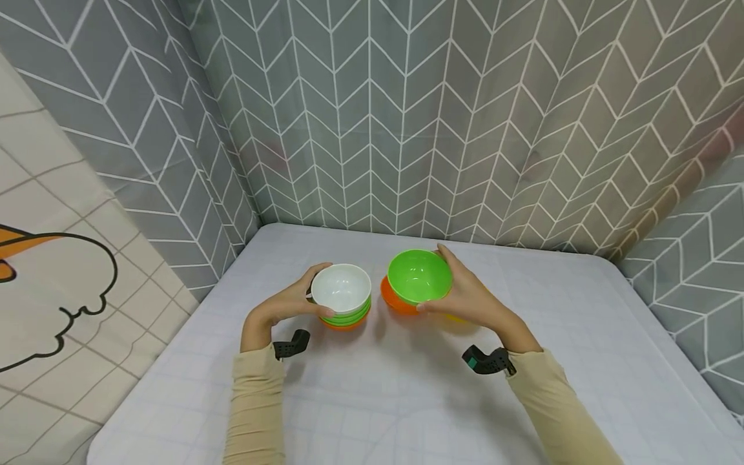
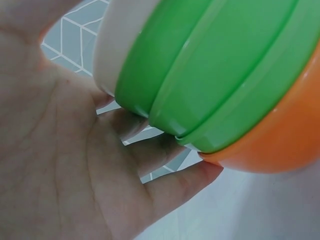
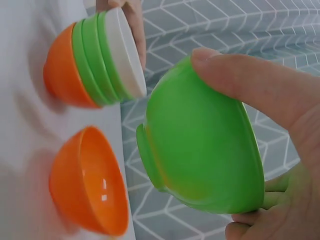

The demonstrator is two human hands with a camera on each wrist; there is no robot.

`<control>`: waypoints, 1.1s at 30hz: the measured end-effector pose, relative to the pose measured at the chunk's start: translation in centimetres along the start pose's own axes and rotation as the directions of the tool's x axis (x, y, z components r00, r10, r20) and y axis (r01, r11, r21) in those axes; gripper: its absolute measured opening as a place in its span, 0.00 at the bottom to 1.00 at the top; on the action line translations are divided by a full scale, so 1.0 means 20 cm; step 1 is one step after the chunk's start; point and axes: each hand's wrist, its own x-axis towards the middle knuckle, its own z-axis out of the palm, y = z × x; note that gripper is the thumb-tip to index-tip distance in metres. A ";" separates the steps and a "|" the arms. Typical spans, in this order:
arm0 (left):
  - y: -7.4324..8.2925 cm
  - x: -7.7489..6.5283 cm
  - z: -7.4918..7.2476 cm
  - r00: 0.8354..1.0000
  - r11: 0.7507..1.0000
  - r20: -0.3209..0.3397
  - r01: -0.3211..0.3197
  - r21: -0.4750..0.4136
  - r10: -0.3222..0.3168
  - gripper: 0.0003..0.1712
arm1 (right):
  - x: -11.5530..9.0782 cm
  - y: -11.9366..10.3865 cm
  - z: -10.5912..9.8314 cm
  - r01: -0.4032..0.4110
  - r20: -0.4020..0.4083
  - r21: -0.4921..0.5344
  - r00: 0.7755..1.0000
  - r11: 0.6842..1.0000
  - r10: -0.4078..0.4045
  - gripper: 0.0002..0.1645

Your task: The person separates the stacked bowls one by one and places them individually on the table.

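On the left, my left hand [image 1: 287, 302] grips the side of a stack of nested bowls, thumb on the near side and fingers round the far side. A white bowl [image 1: 341, 289] tops the stack, green bowls [image 3: 95, 57] sit under it, and an orange bowl [image 2: 280, 135] forms the bottom, low over the table. My right hand [image 1: 469, 296] holds a single green bowl [image 1: 420, 278] by its side, thumb and fingers on opposite sides. This bowl is raised, partly covering another orange bowl [image 1: 395, 299] that stands upright on the table between the two hands.
A bit of something yellow [image 1: 455, 318] shows beneath the right hand, mostly hidden. The white-covered table [image 1: 383, 400] ends at the back against a grey curtain [image 1: 372, 116] with a white chevron pattern. More patterned cloth hangs at both sides.
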 end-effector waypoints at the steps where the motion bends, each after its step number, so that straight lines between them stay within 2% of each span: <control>1: 0.00 0.00 0.00 1.000 1.000 0.000 0.000 -0.001 0.000 0.59 | -0.02 0.01 -0.01 -0.004 -0.004 -0.005 1.000 1.000 0.004 0.74; 8: -0.01 0.01 0.00 1.000 1.000 0.008 -0.013 -0.009 0.013 0.58 | -0.15 0.13 -0.14 -0.070 -0.034 -0.006 0.997 0.998 0.070 0.73; 15: -0.01 0.01 0.00 1.000 1.000 0.010 -0.020 -0.003 0.020 0.58 | -0.29 0.23 -0.26 -0.159 -0.065 -0.070 0.986 0.985 0.154 0.73; 23: -0.01 0.01 -0.01 1.000 1.000 -0.006 -0.004 0.005 0.004 0.58 | -0.38 0.33 -0.32 -0.197 -0.093 -0.113 0.978 0.974 0.187 0.72; 33: -0.01 0.01 0.00 1.000 1.000 -0.002 -0.002 -0.003 0.002 0.58 | -0.45 0.44 -0.38 -0.295 -0.144 -0.104 0.949 0.950 0.279 0.72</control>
